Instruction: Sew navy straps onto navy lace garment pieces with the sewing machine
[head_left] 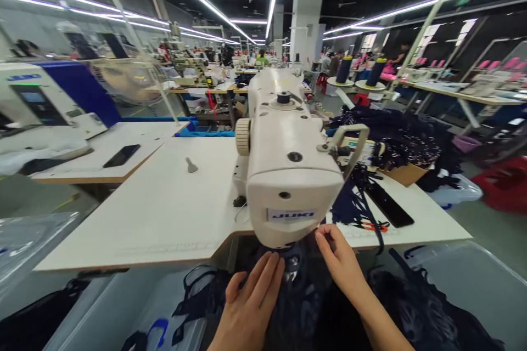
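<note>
A white JUKI sewing machine (pixel 288 192) stands directly in front of me, its head end toward me. My left hand (pixel 255 299) lies with fingers stretched out on dark navy fabric (pixel 302 290) just below the machine head. My right hand (pixel 340 258) is at the head's right side, thumb and fingers curled together in a pinch. What it pinches, if anything, is too small to make out. The machine head hides the needle area. Dark lace-like fabric also hangs beneath my right forearm.
Clear plastic bins (pixel 465 285) with dark garments flank my lap. On the white table (pixel 164 203) lies a small grey tool (pixel 191 165). At right are a black phone (pixel 389 203), orange-handled snips (pixel 374 226) and a heap of dark straps (pixel 395 137). Another phone (pixel 122 156) lies left.
</note>
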`<state>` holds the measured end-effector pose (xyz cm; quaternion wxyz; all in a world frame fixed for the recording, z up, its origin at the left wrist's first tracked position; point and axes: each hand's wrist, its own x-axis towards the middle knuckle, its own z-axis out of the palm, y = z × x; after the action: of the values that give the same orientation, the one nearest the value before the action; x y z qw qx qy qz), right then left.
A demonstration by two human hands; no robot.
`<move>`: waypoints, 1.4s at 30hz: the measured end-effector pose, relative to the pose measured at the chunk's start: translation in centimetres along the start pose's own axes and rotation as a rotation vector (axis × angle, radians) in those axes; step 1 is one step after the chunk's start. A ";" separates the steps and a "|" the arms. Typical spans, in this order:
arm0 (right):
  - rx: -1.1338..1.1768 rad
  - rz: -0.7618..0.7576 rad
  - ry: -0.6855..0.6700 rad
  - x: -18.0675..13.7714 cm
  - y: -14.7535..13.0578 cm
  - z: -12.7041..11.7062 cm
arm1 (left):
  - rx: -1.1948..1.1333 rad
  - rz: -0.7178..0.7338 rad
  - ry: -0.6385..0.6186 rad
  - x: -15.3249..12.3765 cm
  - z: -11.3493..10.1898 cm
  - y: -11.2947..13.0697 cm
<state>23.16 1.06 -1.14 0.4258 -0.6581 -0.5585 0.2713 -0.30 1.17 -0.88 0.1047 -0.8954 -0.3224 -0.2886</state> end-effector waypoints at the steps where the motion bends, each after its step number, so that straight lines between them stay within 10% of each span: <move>1: 0.009 0.067 -0.005 -0.4 1.4 -0.7 | -0.018 -0.013 0.005 0.0 0.3 -0.1; 10: -0.064 0.544 0.229 -4.8 16.4 -9.3 | -0.020 -0.022 0.058 0.4 0.3 -0.5; 16: 0.170 0.546 0.129 -4.7 18.5 -7.2 | 0.084 0.029 -0.044 0.6 -0.4 -0.4; 33: 0.542 0.179 -0.322 -6.0 0.4 -6.5 | -0.011 0.141 -0.062 1.7 -1.3 0.9; 42: 0.352 0.122 -0.163 -0.4 -2.7 -0.6 | -0.103 0.081 -0.367 1.5 -4.1 1.4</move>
<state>22.22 0.60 1.49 0.4705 -0.5821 -0.4940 0.4424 -0.36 -0.66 3.34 0.0100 -0.9495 -0.2844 -0.1323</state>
